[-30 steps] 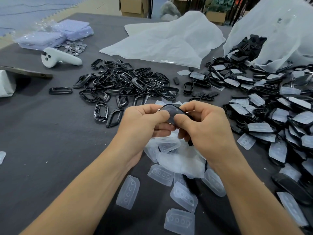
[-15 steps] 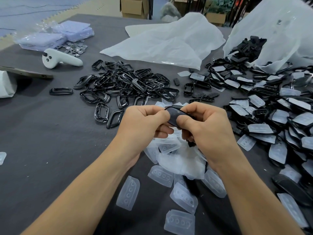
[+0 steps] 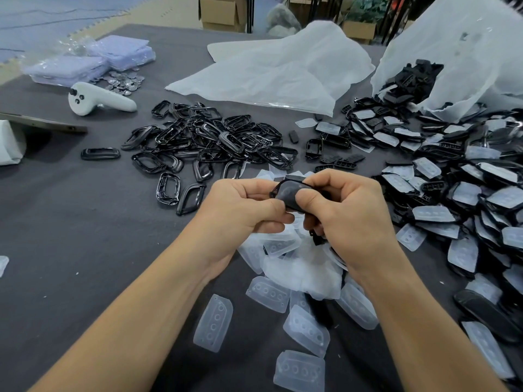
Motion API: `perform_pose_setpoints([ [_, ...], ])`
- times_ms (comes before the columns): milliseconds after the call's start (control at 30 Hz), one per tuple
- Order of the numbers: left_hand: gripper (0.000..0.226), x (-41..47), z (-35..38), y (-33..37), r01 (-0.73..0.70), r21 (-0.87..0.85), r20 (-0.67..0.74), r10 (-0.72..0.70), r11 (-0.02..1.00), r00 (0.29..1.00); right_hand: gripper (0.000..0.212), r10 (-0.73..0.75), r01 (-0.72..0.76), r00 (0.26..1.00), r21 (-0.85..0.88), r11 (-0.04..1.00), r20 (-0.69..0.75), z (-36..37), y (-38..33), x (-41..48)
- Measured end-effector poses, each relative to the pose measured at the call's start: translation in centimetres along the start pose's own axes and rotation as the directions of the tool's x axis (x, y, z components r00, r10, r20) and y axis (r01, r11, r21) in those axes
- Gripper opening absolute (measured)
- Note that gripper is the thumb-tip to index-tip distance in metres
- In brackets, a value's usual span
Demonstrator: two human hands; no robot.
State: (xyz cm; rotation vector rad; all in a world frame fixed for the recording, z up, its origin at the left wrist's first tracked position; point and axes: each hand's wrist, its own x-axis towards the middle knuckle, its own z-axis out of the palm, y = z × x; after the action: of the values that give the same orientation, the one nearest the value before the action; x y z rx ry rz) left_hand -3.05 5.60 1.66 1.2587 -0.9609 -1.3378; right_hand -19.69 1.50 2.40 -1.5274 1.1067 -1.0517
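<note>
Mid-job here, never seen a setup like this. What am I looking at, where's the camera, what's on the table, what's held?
No machine here: a person's two bare hands. The single camera sits on their head, looking forward and down. The left hand and right hand together pinch a small black plastic shell with curled fingers. On the dark grey table lie a pile of glossy black oval frames, translucent white rubber button pads, a heap of black shells capped with pads and a white handheld controller.
</note>
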Motion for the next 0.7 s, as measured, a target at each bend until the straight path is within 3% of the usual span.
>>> perform_pose_setpoints([
  [100, 0.023, 0.03, -0.02, 0.11, 0.024, -0.007, 0.015, -0.024, 1.000, 1.000, 0.019, -0.013, 0.012, 1.000, -0.031, 0.999, -0.016, -0.08, 0.19, 0.04],
  [233, 0.009, 0.10, 0.14, 0.08, 0.028, 0.053, -0.029, -0.027, 0.998, 0.999, 0.011, -0.024, 0.023, 1.000, -0.069, 0.997, -0.011, -0.06, 0.38, 0.03],
  [300, 0.018, 0.06, 0.20, 0.03, 0.026, 0.093, -0.048, -0.022, 0.995, 0.999, 0.009, -0.036, 0.036, 0.999, -0.085, 0.996, -0.002, -0.04, 0.35, -0.12],
  [700, 0.022, -0.11, 0.37, 0.08, 0.025, 0.149, -0.109, -0.008, 0.988, 0.994, 0.016, -0.029, 0.029, 1.000, -0.089, 0.996, 0.003, 0.20, 0.16, -0.32],
])
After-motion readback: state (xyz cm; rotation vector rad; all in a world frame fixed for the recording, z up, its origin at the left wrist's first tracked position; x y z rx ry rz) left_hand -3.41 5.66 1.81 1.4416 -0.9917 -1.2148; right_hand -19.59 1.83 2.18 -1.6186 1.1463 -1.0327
